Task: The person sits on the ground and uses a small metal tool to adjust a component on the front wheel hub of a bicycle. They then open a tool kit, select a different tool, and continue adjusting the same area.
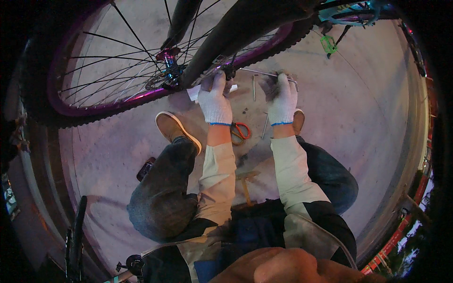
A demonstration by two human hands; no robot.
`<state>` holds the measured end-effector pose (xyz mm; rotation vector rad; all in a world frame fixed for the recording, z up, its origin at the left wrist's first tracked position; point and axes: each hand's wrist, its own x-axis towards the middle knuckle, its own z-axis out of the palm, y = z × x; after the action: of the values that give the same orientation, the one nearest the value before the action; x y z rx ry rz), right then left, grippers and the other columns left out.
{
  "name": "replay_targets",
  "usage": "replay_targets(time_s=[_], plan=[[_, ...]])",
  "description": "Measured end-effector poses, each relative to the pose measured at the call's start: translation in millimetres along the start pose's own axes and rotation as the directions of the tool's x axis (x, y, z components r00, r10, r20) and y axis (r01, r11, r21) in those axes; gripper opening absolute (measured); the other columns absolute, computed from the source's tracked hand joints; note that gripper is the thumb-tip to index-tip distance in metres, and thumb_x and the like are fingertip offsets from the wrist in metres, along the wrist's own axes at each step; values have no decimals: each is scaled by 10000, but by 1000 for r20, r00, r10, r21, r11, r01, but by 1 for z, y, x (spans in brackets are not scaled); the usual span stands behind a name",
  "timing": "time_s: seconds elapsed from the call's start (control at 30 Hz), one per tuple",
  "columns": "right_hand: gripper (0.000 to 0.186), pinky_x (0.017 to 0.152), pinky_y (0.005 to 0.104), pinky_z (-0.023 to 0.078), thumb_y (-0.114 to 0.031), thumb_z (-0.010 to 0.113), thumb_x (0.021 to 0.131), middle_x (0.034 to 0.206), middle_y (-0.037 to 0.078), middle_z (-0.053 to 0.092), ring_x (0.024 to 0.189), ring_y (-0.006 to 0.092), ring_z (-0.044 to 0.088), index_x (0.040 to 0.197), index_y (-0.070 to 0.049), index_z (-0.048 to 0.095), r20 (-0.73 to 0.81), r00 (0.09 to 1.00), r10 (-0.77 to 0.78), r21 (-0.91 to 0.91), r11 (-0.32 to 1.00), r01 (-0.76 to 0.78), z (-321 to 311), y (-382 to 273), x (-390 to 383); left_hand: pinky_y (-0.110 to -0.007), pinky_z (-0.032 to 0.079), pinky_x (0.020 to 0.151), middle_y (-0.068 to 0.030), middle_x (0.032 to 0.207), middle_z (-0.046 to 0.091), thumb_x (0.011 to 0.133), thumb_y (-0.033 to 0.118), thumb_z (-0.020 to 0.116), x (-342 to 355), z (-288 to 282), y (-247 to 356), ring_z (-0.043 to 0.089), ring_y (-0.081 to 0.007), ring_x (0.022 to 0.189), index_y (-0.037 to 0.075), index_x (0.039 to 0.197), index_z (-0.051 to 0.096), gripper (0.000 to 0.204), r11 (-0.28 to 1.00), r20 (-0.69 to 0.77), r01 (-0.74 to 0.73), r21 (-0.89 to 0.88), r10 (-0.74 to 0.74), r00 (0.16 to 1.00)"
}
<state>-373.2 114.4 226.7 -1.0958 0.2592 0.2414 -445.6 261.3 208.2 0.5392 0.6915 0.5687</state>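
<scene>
My left hand (pixel 214 101), in a white knit glove with dark fingers, is closed at the lower fork leg (pixel 205 61) of a bicycle. Its thumb lies against the dark brake caliper (pixel 230 71) beside the wheel's rim. My right hand (pixel 284 101), gloved the same way, grips a long L-shaped hex key (pixel 259 72). The key's bent end shows past my fingers, and its long arm points left to the caliper. Below the caliper, a straight metal rod (pixel 255 88) lies on the floor between my hands. The left fingertips are partly hidden.
A purple-rimmed front wheel (pixel 137 95) fills the upper left; a green pedal (pixel 329 45) is at upper right. On the concrete lie red-handled scissors (pixel 242 131), another thin rod (pixel 264 125), a hammer (pixel 246 184), white paper (pixel 193 93) and a dark object (pixel 146 169).
</scene>
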Motion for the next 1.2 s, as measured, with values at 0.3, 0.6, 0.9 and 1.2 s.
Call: replay_targets(time_s=[0.3, 0.6, 0.9, 1.2], plan=[[206, 830, 436, 657, -176, 587, 1070, 1090, 145, 715, 941, 278, 743, 1187, -8, 608, 25, 999, 32, 9, 999, -32, 14, 8, -4, -334, 594, 781, -63, 1080, 697, 970, 87, 749, -1, 5, -2, 678, -181, 947, 44, 1120, 657, 181, 998, -42, -32, -49, 29, 999], [229, 808, 404, 650, -197, 618, 1060, 1042, 120, 688, 907, 243, 723, 1196, -14, 596, 13, 999, 39, -60, 997, -38, 26, 12, -11, -320, 595, 818, -84, 1097, 693, 977, 93, 731, 1, 1, 0, 678, -194, 947, 2, 1147, 665, 204, 998, -37, -50, 22, 51, 998], [208, 822, 390, 646, -216, 622, 1078, 1078, 127, 694, 950, 254, 715, 1194, -44, 611, 162, 937, 308, 319, 883, -345, 20, 44, 18, -324, 596, 851, -83, 1119, 697, 984, 118, 740, 4, -2, -2, 677, -188, 952, 2, 1177, 667, 237, 926, -65, -177, 334, 211, 975], [173, 817, 403, 628, -212, 588, 1091, 1057, 145, 695, 953, 264, 696, 1133, -45, 600, 267, 916, 300, 331, 864, -379, 31, 68, 35, -303, 575, 825, -83, 1153, 668, 995, 114, 727, -1, 0, -4, 670, -162, 936, 9, 1193, 612, 252, 983, -120, -186, 11, 186, 975]])
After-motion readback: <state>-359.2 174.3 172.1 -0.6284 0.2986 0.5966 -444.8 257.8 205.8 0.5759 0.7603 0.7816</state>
